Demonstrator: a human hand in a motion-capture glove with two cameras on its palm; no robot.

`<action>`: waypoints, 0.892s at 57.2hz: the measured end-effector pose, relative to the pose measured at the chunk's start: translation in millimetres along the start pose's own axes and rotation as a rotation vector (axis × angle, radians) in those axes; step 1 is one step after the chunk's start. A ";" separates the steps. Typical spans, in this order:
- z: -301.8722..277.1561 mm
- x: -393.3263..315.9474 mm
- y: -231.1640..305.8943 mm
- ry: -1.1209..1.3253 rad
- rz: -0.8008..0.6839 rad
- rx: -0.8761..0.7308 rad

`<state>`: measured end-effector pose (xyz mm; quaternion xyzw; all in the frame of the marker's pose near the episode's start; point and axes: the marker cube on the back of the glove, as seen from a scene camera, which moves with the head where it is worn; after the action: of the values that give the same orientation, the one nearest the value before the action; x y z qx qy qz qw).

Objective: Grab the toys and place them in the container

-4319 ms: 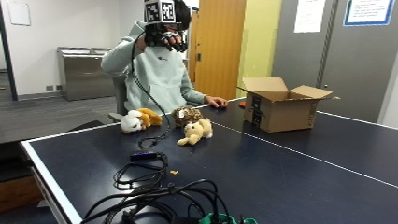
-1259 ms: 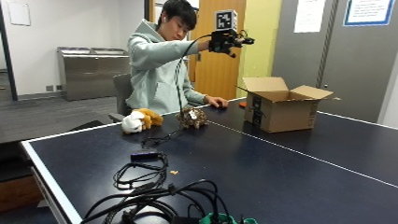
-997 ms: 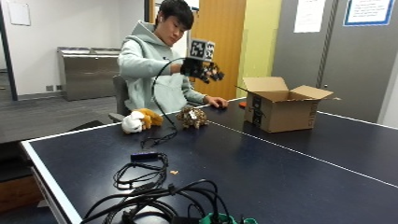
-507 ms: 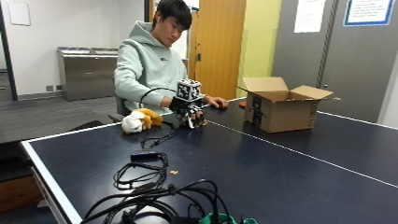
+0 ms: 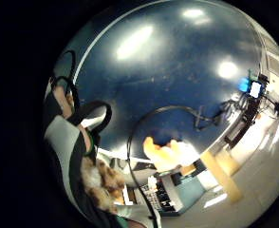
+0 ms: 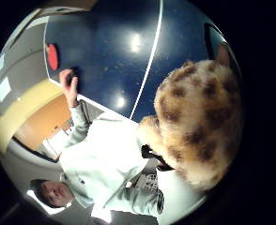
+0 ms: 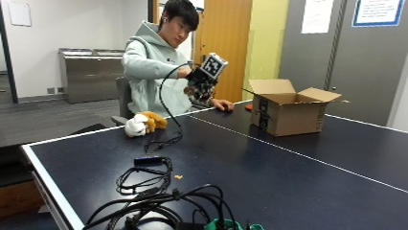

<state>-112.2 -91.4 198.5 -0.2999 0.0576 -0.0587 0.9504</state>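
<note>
We see the gloved right hand point(image 7: 201, 85) raised above the dark blue table point(image 7: 306, 182), fingers curled round a spotted plush toy point(image 7: 195, 91); toy is off the table surface, up at chest height, between the person and the cardboard box point(image 7: 290, 112); in the thumb-side palm view the spotted toy point(image 6: 199, 129) fills much of the frame, right against the palm; in the little-finger-side view we catch its fur point(image 5: 101, 183) next to the glove straps.

Second toy, an orange-and-white plush point(image 7: 144, 123), lies on the table near the edge by the person, well apart from the box; also seen as an orange shape point(image 5: 165, 152) on the table edge from the little-finger side.

Box stands open, flaps up, on the table past the white centre line point(image 7: 287, 151); we can't see inside it.

Bare left hand point(image 7: 223, 104) rests on the table just beside the box; a red paddle point(image 6: 52, 56) lies near it.

Cables point(image 7: 159, 201) piled at the near table end.
</note>
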 end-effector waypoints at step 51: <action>-204.7 -171.8 -47.2 -0.182 -0.347 0.782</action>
<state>-314.9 -220.0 72.0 0.0735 -0.1043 -0.2083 0.9697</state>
